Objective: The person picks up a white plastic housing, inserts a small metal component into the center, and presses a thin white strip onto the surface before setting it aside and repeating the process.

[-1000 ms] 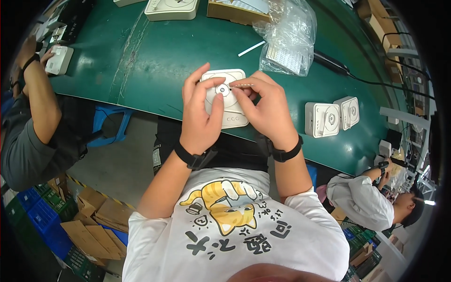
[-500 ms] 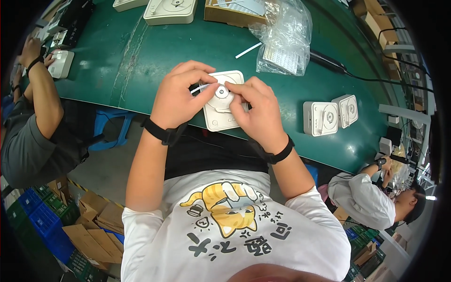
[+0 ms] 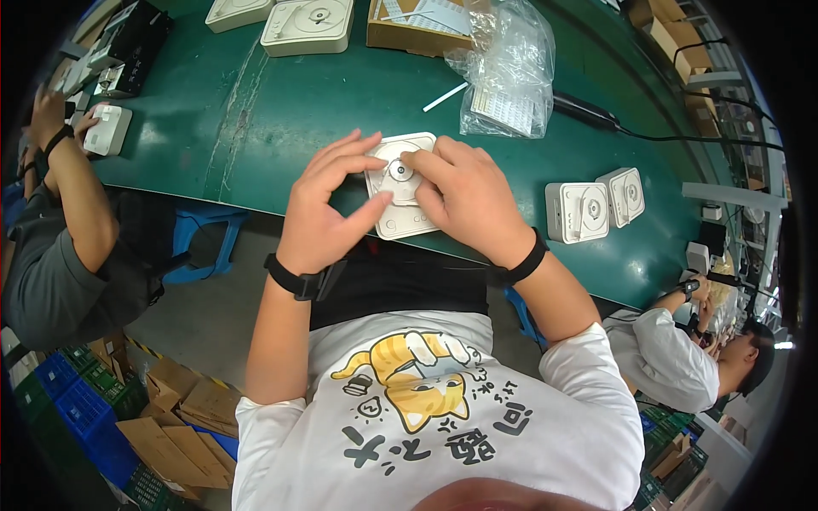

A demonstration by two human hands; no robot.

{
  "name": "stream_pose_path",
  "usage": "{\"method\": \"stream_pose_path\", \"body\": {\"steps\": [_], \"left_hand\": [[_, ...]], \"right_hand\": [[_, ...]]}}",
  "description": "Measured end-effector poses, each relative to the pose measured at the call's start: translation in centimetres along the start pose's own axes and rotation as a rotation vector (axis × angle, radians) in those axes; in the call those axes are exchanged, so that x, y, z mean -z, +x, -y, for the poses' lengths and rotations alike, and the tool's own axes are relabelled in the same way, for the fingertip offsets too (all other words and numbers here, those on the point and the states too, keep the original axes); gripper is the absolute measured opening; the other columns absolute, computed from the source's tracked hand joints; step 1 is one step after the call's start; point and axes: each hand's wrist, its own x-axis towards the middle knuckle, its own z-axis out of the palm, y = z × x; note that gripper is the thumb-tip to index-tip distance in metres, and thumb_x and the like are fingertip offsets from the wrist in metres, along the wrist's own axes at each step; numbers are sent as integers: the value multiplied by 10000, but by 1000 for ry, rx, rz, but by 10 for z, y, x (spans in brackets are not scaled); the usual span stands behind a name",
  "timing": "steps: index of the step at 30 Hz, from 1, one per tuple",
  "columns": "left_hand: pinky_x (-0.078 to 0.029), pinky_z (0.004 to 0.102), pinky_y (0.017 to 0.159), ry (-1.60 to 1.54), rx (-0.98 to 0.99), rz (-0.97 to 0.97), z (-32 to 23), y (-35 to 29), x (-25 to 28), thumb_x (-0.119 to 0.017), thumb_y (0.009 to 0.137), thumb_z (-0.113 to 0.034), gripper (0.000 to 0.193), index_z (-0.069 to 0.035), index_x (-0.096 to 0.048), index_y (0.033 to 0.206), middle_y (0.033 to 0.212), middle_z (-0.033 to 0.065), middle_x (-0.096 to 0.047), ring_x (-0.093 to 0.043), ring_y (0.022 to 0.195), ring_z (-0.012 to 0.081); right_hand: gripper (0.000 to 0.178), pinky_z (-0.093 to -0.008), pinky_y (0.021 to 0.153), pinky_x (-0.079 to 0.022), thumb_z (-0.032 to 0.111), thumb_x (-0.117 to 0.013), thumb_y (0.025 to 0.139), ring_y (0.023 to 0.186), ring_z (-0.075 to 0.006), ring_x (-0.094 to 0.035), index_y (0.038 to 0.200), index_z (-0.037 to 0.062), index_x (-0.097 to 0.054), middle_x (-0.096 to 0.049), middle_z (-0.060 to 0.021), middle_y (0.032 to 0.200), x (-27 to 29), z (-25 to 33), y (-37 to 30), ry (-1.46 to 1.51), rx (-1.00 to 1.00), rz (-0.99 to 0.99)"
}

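A cream, turntable-shaped device (image 3: 409, 223) lies face up near the table's front edge, between my hands. At its middle is a round white disc with a metal hub (image 3: 401, 170). My right hand (image 3: 473, 192) rests over the device's right side, its index fingertip touching the disc beside the hub and its thumb lower down, apart from the finger. My left hand (image 3: 328, 200) is spread at the device's left edge, thumb and fingers wide apart, with nothing visible between them.
Two similar devices (image 3: 578, 213) stand to the right, and more (image 3: 307, 30) lie at the far left. A cardboard box (image 3: 417, 34), a clear plastic bag (image 3: 511, 94), a white strip (image 3: 445, 97) and a black cabled tool (image 3: 586, 111) lie beyond. Co-workers sit on both sides.
My left hand has let go of a thin, pale strip and opened; that strip no longer shows. My right index finger has moved onto the disc.
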Motion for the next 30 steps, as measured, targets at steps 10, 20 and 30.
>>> {"method": "stream_pose_path", "body": {"steps": [10, 20, 30], "left_hand": [[-383, 549, 1354, 227, -200, -12, 14, -13, -20, -1079, 736, -309, 1045, -99, -589, 1635, 1563, 98, -776, -485, 1686, 387], [-458, 542, 1301, 202, -210, -59, 16, -14, -24, -1102, 707, -305, 1021, -109, -638, 1595, 1511, 83, -804, -530, 1668, 396], [-586, 529, 1191, 334, -311, 1, 13, -12, -15, -1114, 713, -332, 842, -112, -793, 1461, 1528, 93, -790, -588, 1627, 423]], "right_hand": [[208, -469, 870, -519, 221, -859, 909, 939, -308, -699, 1083, 122, -803, -685, -55, 977, 8, 39, 3, 12, -67, -47], [164, -452, 890, -548, 222, -882, 883, 911, -325, -733, 937, 93, -797, -723, -72, 928, 13, 39, 13, 66, -241, 100], [144, -412, 933, -595, 114, -872, 844, 1080, -312, -710, 929, 47, -778, -728, -105, 1095, 31, -12, 35, 225, 28, 244]]}}
